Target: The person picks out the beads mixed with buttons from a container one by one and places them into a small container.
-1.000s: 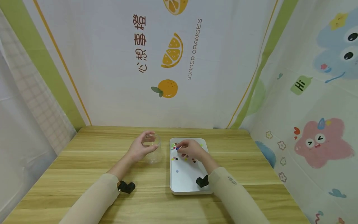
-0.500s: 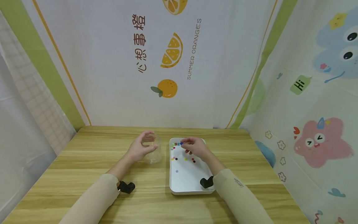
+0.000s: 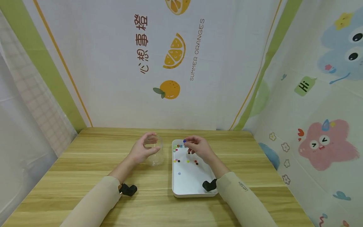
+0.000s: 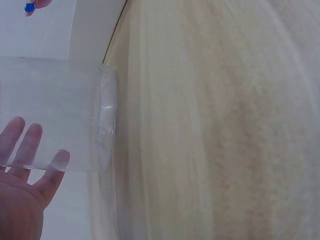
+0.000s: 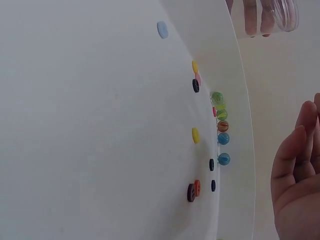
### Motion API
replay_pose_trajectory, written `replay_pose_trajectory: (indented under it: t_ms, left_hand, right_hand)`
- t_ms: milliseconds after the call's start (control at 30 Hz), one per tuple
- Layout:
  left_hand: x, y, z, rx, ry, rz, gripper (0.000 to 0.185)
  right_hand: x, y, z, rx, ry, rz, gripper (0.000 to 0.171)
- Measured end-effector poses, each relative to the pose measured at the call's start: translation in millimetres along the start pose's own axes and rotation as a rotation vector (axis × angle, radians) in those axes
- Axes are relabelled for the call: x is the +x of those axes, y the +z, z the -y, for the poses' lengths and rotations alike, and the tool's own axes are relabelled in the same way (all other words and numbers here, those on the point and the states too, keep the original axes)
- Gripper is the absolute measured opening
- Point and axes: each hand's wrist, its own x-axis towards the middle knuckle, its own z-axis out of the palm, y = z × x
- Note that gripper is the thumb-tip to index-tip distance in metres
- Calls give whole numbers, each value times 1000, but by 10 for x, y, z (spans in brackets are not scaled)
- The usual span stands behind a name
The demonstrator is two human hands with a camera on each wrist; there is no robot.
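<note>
My left hand (image 3: 141,148) grips a clear plastic jar (image 3: 153,152) that stands on the wooden table just left of the white tray (image 3: 187,184). The jar (image 4: 55,117) looks empty, and the left fingers (image 4: 22,145) show through its wall. My right hand (image 3: 189,143) hovers over the tray's far left corner and pinches a blue marble (image 3: 184,141) at its fingertips. That marble (image 4: 30,7) also shows in the left wrist view. A row of marbles (image 5: 221,125) lies along the tray's left wall, with flat buttons (image 5: 192,190) scattered beside it.
The wooden table (image 3: 85,170) is enclosed by printed cloth walls at the back and on both sides. A pale blue button (image 5: 162,29) lies alone nearer the tray's middle. The jar's mouth (image 5: 265,15) stands just beyond the tray's left rim.
My right hand has lifted off the tray floor with the blue marble and moved toward the far left corner. The left hand and jar have stayed put.
</note>
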Motion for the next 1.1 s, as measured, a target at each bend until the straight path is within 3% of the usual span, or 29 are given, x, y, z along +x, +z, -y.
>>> replay_pose_trajectory:
  t_ms: [600, 1100]
  left_hand:
    - [8, 0, 12, 4, 3, 3, 65]
    - [12, 8, 8, 5, -25, 6, 67]
  right_hand:
    - [46, 83, 101, 22, -37, 25, 27]
    - [133, 257, 346, 45, -114, 85, 26]
